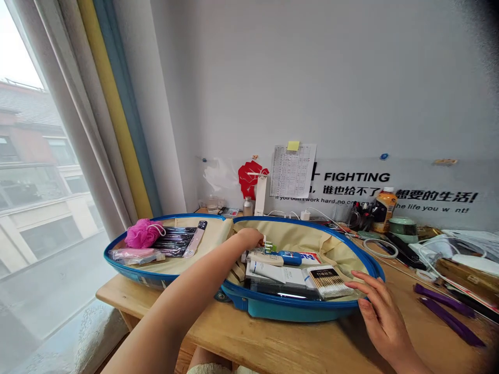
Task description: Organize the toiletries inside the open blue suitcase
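An open blue suitcase (pixel 307 310) with a cream lining lies on the wooden desk. My left hand (pixel 255 238) reaches into its right half, fingers curled and mostly hidden, by a small clear-and-green item (pixel 268 246); whether it grips that item is unclear. Nearby lie a cream tube (pixel 265 258), a blue bottle (pixel 290 257), white tubes (pixel 268 271) and a pack of cotton swabs (pixel 329 281). My right hand (pixel 378 309) is open, fingers spread, beside the right rim near the swabs. The left half holds a pink bath puff (pixel 143 234) and a pack of dark slender tools (pixel 177 241).
On the right of the desk (pixel 401 291) are purple straps (pixel 452 319), a white cable (pixel 380 248), an orange bottle (pixel 384 210) and a green jar (pixel 403 227). A grey wall stands behind; a curtained window is at left.
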A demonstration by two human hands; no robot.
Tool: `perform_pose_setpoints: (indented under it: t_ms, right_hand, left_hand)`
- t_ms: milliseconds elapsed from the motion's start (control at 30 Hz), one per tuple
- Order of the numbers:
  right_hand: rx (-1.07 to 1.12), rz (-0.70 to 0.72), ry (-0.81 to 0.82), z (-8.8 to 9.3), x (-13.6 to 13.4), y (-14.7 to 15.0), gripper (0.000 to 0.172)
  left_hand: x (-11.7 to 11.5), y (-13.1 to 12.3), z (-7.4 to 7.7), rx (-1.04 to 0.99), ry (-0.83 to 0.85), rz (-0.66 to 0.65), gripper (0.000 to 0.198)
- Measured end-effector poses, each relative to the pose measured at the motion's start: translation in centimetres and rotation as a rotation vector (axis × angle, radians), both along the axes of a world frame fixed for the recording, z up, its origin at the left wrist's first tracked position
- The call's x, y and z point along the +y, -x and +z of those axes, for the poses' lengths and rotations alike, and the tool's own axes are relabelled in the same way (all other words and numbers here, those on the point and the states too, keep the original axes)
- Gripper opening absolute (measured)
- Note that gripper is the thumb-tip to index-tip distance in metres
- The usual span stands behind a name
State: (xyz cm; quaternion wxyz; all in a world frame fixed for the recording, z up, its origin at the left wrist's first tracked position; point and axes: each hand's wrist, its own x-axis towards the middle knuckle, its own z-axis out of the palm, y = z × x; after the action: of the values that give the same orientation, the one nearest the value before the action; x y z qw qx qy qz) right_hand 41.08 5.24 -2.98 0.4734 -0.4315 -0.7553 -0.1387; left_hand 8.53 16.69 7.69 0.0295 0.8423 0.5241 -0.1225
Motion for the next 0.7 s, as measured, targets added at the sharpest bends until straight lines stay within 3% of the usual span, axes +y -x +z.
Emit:
perform_pose_setpoints:
  t_ms: [700]
  right_hand:
    - [-0.018,-0.002,-0.028,-0.03,0.04,-0.02,0.041]
  left_hand:
    - [-0.08,0.77,-0.48,-0.094,-0.039,0.077,0.035]
